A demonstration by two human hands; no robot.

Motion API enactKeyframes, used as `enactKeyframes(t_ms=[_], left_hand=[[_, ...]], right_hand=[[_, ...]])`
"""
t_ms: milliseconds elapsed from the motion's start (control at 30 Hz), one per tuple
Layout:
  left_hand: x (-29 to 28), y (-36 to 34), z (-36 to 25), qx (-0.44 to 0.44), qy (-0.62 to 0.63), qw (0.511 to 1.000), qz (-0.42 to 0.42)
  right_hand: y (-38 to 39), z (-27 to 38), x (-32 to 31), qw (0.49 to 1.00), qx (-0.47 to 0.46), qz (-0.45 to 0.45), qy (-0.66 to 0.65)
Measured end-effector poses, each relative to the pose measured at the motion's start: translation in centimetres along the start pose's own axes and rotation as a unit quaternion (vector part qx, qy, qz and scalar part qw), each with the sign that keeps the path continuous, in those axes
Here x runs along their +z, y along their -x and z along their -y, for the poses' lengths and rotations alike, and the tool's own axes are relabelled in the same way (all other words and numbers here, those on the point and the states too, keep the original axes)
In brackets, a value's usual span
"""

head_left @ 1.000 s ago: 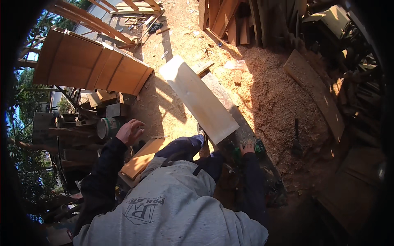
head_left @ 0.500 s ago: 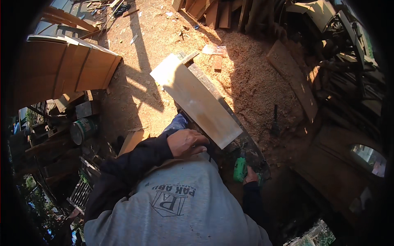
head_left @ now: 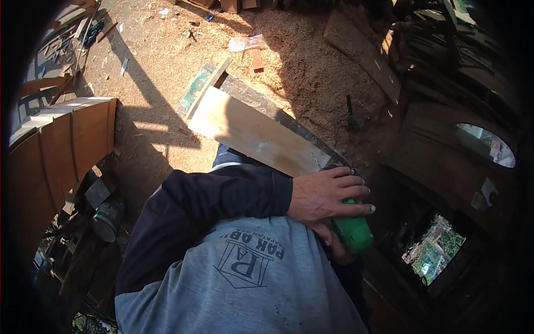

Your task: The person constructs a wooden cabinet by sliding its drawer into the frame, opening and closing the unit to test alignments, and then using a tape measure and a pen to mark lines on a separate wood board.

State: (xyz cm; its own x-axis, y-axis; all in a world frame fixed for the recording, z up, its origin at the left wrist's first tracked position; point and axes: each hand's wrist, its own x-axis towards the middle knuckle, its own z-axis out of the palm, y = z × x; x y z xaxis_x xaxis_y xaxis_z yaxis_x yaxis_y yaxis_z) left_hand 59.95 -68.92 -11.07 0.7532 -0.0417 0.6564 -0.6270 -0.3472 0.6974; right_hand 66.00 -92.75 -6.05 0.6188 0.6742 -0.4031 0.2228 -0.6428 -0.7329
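Note:
A pale wooden board (head_left: 261,133) lies slantwise on a narrow, dark, worn bench (head_left: 300,127). My left hand (head_left: 328,195) reaches across my body and closes over the front of a green power drill (head_left: 356,231), its fingers on top and the thumb below. A thin bit shows beside the board's near right end; whether it touches the wood I cannot tell. Behind the drill, my right hand (head_left: 339,253) is on its grip, mostly hidden in shadow and by the left hand.
A wooden strip (head_left: 210,86) lies across the bench's far end. Sawdust and shavings (head_left: 311,72) cover the ground, with a small reddish block (head_left: 256,60) and a plastic bag (head_left: 246,43) on it. Brown panels (head_left: 83,136) stand left, near a paint can (head_left: 108,220). Stacked timber (head_left: 456,78) is at right.
My left hand has moved right from my lap onto the front of the drill. The drill has shifted slightly right and nearer me. My view has turned, so the surroundings sit differently.

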Motion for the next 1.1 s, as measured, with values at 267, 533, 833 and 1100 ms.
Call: enactKeyframes(t_ms=[267,533,833,1100], left_hand=[[-1.4,2.9,0.9,-0.064,0.038,0.997,0.031],[-0.7,4.8,2.8,-0.101,0.014,0.991,-0.086],[0.2,7.2,4.2,-0.097,-0.031,0.986,-0.131],[0.6,7.4,5.1,-0.11,-0.027,0.983,-0.146]], right_hand=[[-2.7,2.7,2.7,0.994,-0.025,0.053,0.094],[-5.5,4.3,2.4,0.981,-0.018,0.116,0.154],[-7.8,1.7,3.7,0.974,-0.003,0.208,0.09],[-9.2,2.6,3.4,0.961,-0.016,0.239,0.14]])
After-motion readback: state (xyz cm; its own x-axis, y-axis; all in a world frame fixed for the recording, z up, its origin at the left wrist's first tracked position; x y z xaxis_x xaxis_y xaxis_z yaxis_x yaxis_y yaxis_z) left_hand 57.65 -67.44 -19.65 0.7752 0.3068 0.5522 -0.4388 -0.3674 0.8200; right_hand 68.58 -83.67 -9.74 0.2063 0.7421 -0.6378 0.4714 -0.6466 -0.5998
